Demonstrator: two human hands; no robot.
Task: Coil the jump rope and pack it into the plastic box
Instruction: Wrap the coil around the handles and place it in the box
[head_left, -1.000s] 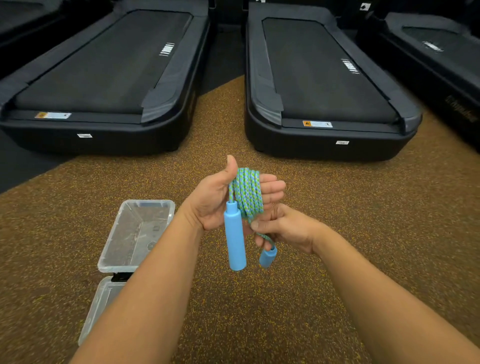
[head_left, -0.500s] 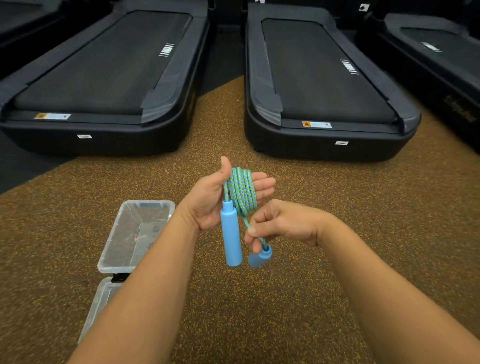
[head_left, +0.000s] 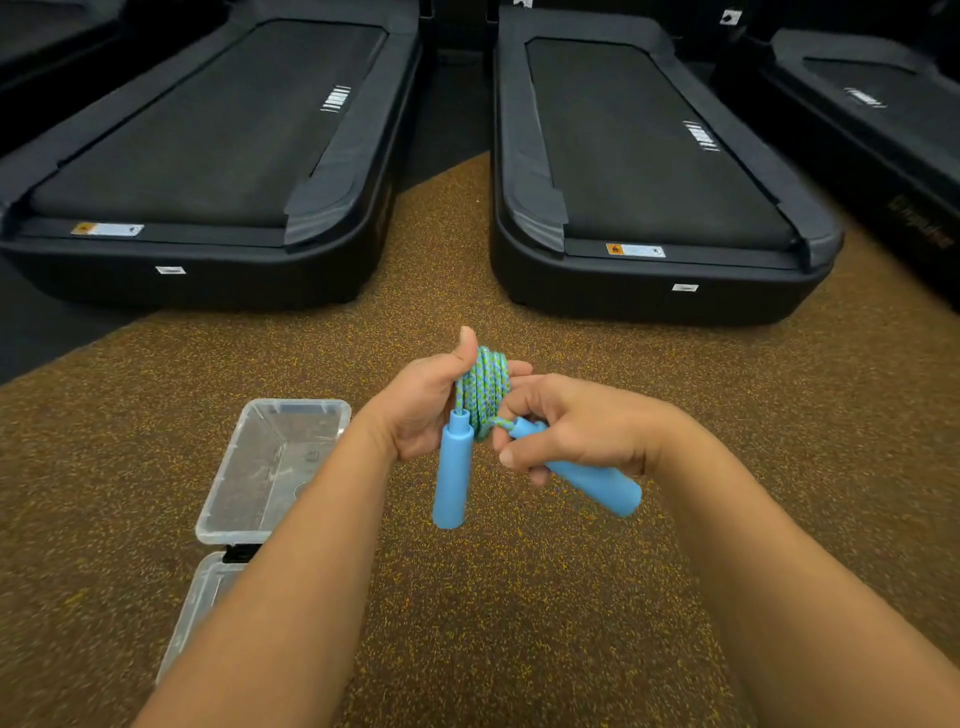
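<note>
The jump rope's blue-green braided cord (head_left: 483, 387) is wound in several loops around my left hand (head_left: 423, 405), whose thumb points up beside the coil. One blue handle (head_left: 453, 475) hangs straight down from that hand. My right hand (head_left: 576, 428) grips the second blue handle (head_left: 597, 480), which lies tilted with its free end pointing down to the right. The clear plastic box (head_left: 244, 470) sits open on the floor to the left, below my left forearm.
The box's clear lid (head_left: 200, 603) lies on the floor nearer to me, hinged to the box. Two black treadmills (head_left: 208, 156) (head_left: 649, 171) stand ahead, with another at the far right edge. The floor is brown speckled rubber.
My right hand has risen and turned the second handle from hanging down to lying tilted across, close to the coil. The left hand and its coil have barely moved.
</note>
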